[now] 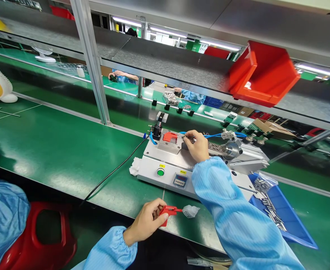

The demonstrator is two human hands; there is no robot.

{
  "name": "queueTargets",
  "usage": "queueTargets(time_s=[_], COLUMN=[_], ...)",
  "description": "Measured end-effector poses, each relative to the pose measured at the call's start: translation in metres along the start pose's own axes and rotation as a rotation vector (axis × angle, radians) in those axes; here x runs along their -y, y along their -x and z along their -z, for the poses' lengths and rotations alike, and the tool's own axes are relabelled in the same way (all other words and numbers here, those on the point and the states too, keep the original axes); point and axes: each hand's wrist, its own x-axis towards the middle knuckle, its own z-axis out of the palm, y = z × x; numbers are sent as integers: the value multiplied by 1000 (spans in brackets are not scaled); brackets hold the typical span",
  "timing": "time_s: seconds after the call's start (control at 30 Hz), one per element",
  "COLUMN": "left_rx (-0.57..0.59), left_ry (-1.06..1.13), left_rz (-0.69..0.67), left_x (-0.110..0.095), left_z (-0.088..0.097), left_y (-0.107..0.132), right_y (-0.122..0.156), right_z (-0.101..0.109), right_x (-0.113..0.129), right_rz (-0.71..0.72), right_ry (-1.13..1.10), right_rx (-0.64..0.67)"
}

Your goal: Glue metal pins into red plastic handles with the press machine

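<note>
My left hand is closed around a red plastic part at the bench's front edge. A thin red stem sticks out of this part to the right, towards a crumpled whitish translucent piece; whether they touch I cannot tell. My right hand pinches a small metal pin at the bench fixture. Just left of those fingertips, another red plastic part sits in the fixture's metal nest. A green button and a small counter are on the fixture's front face.
A blue bin of metal pins stands right of the fixture. A black cable crosses the green bench on the left. Overhead, a shelf carries a red bin. A person's blue sleeve and a red stool are at left.
</note>
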Motion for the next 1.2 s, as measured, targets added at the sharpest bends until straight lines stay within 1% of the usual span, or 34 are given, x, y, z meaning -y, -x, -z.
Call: queueTargets(time_s=[0.33, 0.5, 0.6, 0.7, 0.83, 0.9, 1.03, 1.2], left_rx=[7, 4, 11, 7, -4, -1, 30, 24], left_ry=[-17, -16, -16, -14, -15, -12, 0, -6], left_rz=[-2, -5, -5, -1, -7, -13, -15, -21], left_x=[1, 0, 0, 0, 1, 2, 3, 2], left_z=[0, 1, 1, 0, -1, -1, -1, -1], left_y=[0, 0, 1, 1, 1, 0, 0, -1], right_y=[0, 0, 0, -4, -11, -13, -14, -15], right_z=[-2, -4, -3, 0, 4, 5, 6, 7], right_x=[-3, -5, -6, -7, -11, -13, -13, -13], right_rz=[27, -1, 11, -5, -120, -158, -175, -147], right_ry=[32, 20, 21, -79, -353, -426, -452, -385], right_rx=[-6, -32, -30, -15, 51, 48, -17, -9])
